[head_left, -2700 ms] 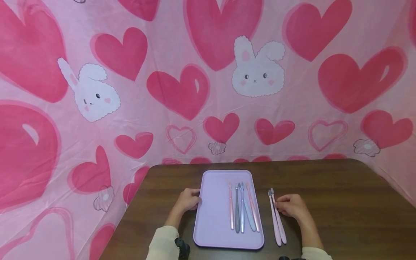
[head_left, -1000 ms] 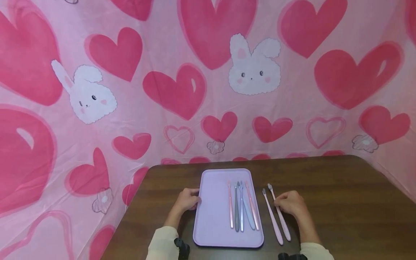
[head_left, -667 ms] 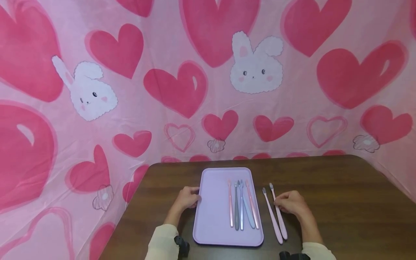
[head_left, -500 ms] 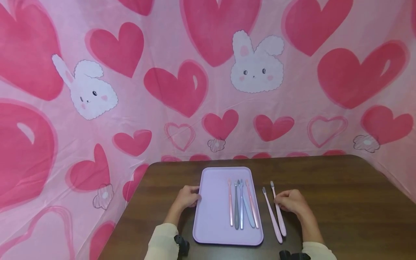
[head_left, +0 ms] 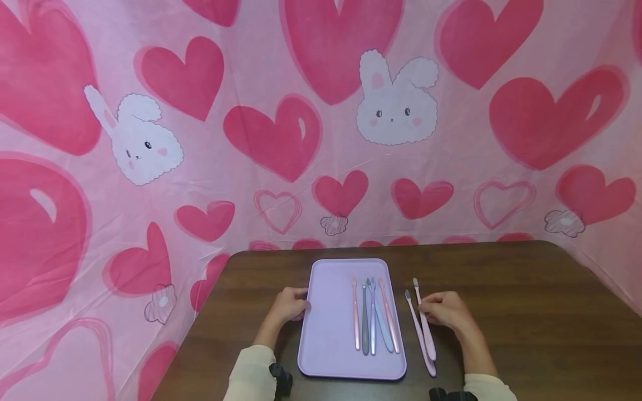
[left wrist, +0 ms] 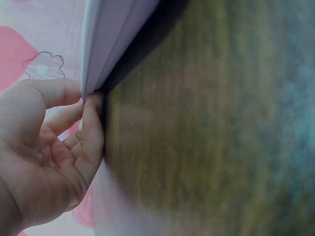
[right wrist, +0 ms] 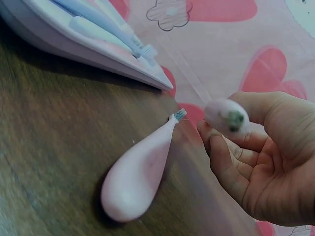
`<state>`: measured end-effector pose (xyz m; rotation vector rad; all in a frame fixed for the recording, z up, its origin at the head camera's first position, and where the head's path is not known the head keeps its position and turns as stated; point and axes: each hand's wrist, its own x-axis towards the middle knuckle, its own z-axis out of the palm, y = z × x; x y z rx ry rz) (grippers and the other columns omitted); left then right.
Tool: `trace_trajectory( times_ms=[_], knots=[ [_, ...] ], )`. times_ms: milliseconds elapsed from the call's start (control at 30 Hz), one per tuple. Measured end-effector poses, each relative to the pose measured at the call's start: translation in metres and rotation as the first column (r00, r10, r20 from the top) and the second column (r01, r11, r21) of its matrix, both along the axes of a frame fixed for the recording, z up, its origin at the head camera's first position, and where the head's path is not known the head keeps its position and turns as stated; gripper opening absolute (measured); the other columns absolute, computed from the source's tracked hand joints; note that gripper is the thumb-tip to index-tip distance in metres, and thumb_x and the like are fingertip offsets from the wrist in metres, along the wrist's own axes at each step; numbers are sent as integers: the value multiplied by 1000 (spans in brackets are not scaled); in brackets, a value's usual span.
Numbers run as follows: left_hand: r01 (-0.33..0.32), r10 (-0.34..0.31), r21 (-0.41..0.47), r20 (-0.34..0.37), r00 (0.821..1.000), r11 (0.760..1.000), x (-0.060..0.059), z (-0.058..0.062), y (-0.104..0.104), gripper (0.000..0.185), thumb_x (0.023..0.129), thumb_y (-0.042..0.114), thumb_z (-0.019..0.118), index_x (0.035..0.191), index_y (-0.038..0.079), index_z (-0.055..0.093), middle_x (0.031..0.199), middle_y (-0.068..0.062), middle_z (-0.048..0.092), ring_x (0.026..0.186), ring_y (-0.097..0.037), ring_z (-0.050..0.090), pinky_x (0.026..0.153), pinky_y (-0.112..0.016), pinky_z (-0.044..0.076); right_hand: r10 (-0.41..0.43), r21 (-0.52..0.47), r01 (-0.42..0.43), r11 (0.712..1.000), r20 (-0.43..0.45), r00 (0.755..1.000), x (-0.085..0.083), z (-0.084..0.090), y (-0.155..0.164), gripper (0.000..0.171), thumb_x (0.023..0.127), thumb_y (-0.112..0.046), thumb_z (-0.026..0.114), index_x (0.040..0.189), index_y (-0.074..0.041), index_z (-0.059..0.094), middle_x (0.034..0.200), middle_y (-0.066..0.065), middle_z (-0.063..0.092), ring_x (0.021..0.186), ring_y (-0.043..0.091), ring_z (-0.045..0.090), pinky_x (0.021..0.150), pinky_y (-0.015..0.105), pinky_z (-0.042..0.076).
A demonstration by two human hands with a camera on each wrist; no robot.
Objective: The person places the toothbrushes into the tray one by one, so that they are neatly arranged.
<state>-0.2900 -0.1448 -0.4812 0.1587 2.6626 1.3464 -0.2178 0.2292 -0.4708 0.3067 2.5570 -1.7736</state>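
My right hand [head_left: 448,310] pinches a pink toothbrush [head_left: 427,337] between thumb and fingers. In the right wrist view the handle end of that toothbrush [right wrist: 219,114] points at the camera, off the table. Beside it a second pink toothbrush [right wrist: 138,177] lies on the wood. My left hand [head_left: 290,304] holds the left rim of a lilac tray [head_left: 323,340], and the left wrist view shows thumb and fingers on either side of the rim [left wrist: 93,54]. Several toothbrushes lie in the tray's right half, among them a dark grey one [head_left: 365,328] and a pink one [head_left: 356,323].
The dark wooden table [head_left: 526,312] extends to both sides of the tray. Behind it hangs a pink cloth [head_left: 341,150] printed with hearts and rabbits. Black wrist straps [head_left: 282,380] sit at the cream sleeves [head_left: 253,373].
The two pink toothbrushes have moved apart at their heads. The one in my right hand has since shifted left, its handle end now close over the other's. My left hand stays on the tray.
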Motion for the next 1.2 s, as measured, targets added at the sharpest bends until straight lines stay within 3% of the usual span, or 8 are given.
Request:
trace_trajectory(
  times_ms=[200, 433, 600, 833, 1200],
  knots=[
    [-2, 2, 0, -4, 1000, 1000, 0, 0, 0, 52, 87, 11, 68, 138, 1, 62, 76, -10, 65, 55, -15, 57, 64, -33, 61, 8, -13, -8, 1000, -3, 1000, 0, 2, -3, 32, 85, -5, 67, 106, 19, 67, 70, -3, 67, 64, 7, 61, 61, 19, 56],
    [7, -7, -2, -2, 1000, 1000, 0, -3, -1, 51, 88, 12, 69, 137, 2, 62, 109, -22, 73, 61, -16, 62, 70, -37, 63, 19, -29, -19, 999, -1, 1000, 0, 4, -11, 33, 85, -5, 67, 108, 19, 66, 73, -2, 68, 66, 9, 62, 63, 20, 56],
    [8, -8, 3, -2, 1000, 1000, 0, -2, -1, 52, 88, 12, 69, 139, 1, 61, 101, -19, 73, 59, -16, 61, 69, -36, 63, 23, -34, -23, 999, -2, 1000, -2, 2, -17, 32, 86, -6, 68, 108, 18, 67, 75, -1, 70, 66, 9, 63, 64, 21, 56],
    [3, -3, 2, -6, 1000, 1000, -1, 0, -1, 52, 87, 11, 69, 138, 1, 62, 116, -25, 71, 63, -17, 64, 71, -39, 64, 35, -40, -36, 999, -10, 999, -6, 4, -25, 32, 86, -6, 69, 107, 18, 67, 74, -2, 68, 66, 9, 63, 64, 21, 56],
    [-4, 4, 1, -6, 1000, 1000, -2, -2, 0, 52, 87, 11, 69, 138, 0, 61, 103, -21, 72, 60, -17, 61, 68, -37, 63, 50, -46, -51, 998, -19, 999, -7, 3, -39, 30, 85, -6, 70, 106, 16, 69, 75, 0, 70, 66, 10, 64, 63, 23, 57]
  ],
)
